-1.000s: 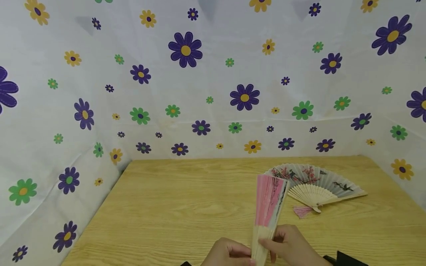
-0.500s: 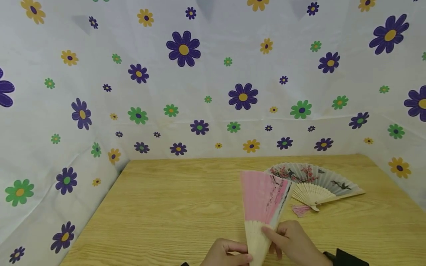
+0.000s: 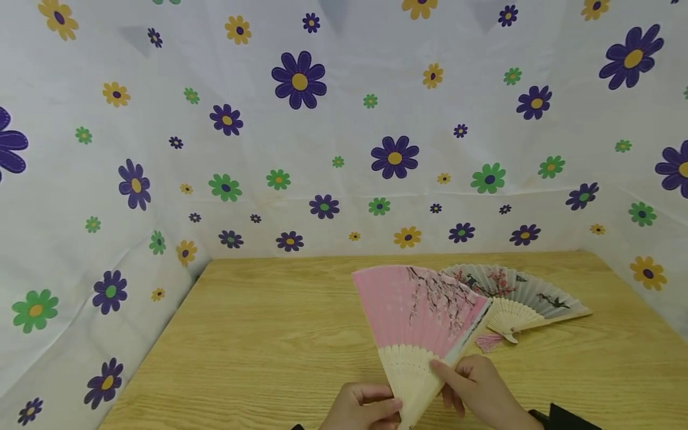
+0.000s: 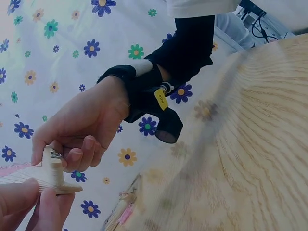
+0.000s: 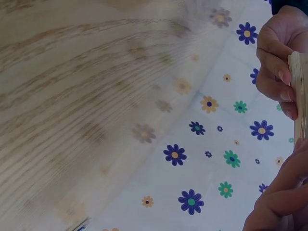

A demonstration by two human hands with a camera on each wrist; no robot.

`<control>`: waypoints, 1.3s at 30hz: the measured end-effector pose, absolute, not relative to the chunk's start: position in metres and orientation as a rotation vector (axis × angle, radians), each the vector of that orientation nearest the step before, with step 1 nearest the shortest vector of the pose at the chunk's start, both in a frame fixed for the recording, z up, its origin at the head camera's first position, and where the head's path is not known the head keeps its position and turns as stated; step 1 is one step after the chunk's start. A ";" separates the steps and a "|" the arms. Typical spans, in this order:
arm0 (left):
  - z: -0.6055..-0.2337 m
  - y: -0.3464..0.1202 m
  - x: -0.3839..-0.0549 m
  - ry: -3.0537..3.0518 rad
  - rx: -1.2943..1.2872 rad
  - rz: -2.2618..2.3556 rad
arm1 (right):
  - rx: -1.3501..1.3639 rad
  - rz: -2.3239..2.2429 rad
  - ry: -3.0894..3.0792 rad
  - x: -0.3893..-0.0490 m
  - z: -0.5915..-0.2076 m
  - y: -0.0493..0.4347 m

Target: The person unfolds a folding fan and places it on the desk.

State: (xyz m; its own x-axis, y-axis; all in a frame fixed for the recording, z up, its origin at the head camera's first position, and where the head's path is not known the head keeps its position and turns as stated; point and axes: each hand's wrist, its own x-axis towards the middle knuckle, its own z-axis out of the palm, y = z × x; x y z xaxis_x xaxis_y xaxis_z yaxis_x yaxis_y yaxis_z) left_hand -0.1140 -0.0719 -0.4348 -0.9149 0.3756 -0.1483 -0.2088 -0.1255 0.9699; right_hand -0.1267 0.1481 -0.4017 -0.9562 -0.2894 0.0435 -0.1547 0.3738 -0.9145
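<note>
In the head view a pink folding fan [image 3: 400, 304] with a dark blossom-branch print and pale wooden ribs is partly spread, tilted above the table. My left hand [image 3: 362, 407] pinches its ribs low down, close to the pivot. On the fan's right side, my right hand [image 3: 480, 387] grips the stacked ribs, thumb in front. The left wrist view has the pivot end of the fan [image 4: 54, 175] between both hands. Only the edge of the rib stack [image 5: 301, 96] shows in the right wrist view.
Behind the pink fan, a spread grey-white folding fan [image 3: 510, 289] with red blossoms and a bird lies on the wooden table [image 3: 258, 334]. Its pink tassel [image 3: 489, 341] trails leftward. Flower-patterned cloth [image 3: 344, 125] stands around the table's back and sides.
The pink fan has spread from a narrow folded strip to a wide wedge, its left edge swinging left. The right hand has shifted slightly right; the grey-white fan stays put.
</note>
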 end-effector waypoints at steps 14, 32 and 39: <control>-0.430 -0.076 -0.116 1.745 0.019 2.146 | -0.353 -1.721 2.315 -0.129 -0.404 0.149; -0.429 -0.080 -0.119 1.698 0.013 2.240 | -0.174 -1.840 2.152 -0.131 -0.404 0.145; -0.429 -0.080 -0.119 1.600 0.009 2.317 | -0.086 -1.876 2.076 -0.132 -0.405 0.144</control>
